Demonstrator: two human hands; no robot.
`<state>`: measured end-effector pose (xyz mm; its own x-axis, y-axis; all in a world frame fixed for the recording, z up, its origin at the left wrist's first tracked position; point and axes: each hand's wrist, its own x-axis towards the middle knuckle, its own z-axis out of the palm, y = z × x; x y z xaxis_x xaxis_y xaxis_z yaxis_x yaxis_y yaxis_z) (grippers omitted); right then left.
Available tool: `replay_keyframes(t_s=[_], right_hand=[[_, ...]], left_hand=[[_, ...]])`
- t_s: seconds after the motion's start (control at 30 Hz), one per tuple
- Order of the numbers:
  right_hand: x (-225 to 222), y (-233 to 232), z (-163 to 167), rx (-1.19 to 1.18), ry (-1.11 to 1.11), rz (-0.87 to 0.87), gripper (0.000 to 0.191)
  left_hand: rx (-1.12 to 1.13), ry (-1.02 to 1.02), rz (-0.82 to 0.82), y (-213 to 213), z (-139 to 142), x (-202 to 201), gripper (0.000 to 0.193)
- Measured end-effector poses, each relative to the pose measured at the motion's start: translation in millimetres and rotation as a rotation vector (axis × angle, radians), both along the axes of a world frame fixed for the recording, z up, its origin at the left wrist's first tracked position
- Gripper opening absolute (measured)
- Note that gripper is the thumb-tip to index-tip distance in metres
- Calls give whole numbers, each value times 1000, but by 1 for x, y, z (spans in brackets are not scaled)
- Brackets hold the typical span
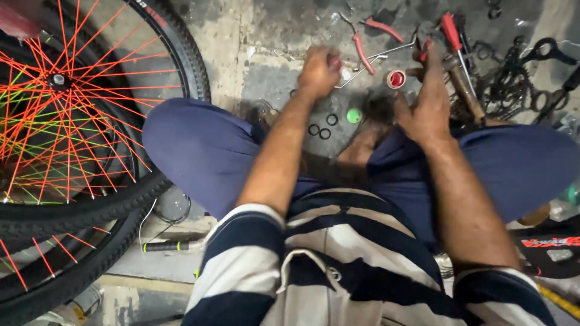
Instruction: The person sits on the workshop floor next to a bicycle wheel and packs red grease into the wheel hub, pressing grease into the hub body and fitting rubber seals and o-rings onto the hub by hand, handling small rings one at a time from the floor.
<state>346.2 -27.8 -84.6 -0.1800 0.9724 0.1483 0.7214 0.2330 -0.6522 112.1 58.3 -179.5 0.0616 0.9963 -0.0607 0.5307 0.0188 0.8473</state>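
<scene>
A stained, cracked concrete floor (266, 66) fills the view from above, with a person seated cross-legged on it in dark blue trousers and a navy and white striped shirt.

The left hand (318, 71) reaches forward, its grip curled shut around a small red object (335, 62), of which only a bit shows past the knuckles; what it is cannot be told. The right hand (428, 102) is stretched out to the right of the left one, fingers loosely spread and pointing away from the body, resting against a heap of tools; whether it is pinching anything cannot be told.

Between the two hands, a little ahead of them, sits a small round red cap (396, 79) with a pale centre. Nearer the body, below and between the hands, lie a small green cap (354, 115) and three thin black rings (323, 127) grouped close together on the floor. Just beyond the left hand lies a pair of red-handled pliers (364, 48) across a bent silver wire (374, 60).

Beyond the right hand's fingertips is a red-handled screwdriver (452, 35) beside a worn wooden handle (466, 90). Further right of that hand lies a dark bicycle chain (504, 84) in a tangle.

Far to the left of the left hand, a black-tyred bicycle wheel (66, 102) stands with bright orange and green spokes, and a second tyre lies in front of it.
</scene>
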Motion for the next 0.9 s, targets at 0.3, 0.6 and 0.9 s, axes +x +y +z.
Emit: replay_keyframes(t_s=[0.3,0.6,0.9], right_hand=[[18,12,-52,-171,46,-34,93],[34,28,-77,-368,262,-165,92],[72,18,-121,-319,634,-205,98]], left_hand=[[-247,414,-55,-14,-56,-14,23],[-191,279,201,7,-64,-10,29],[-219,273,30,-6,-77,-2,15]])
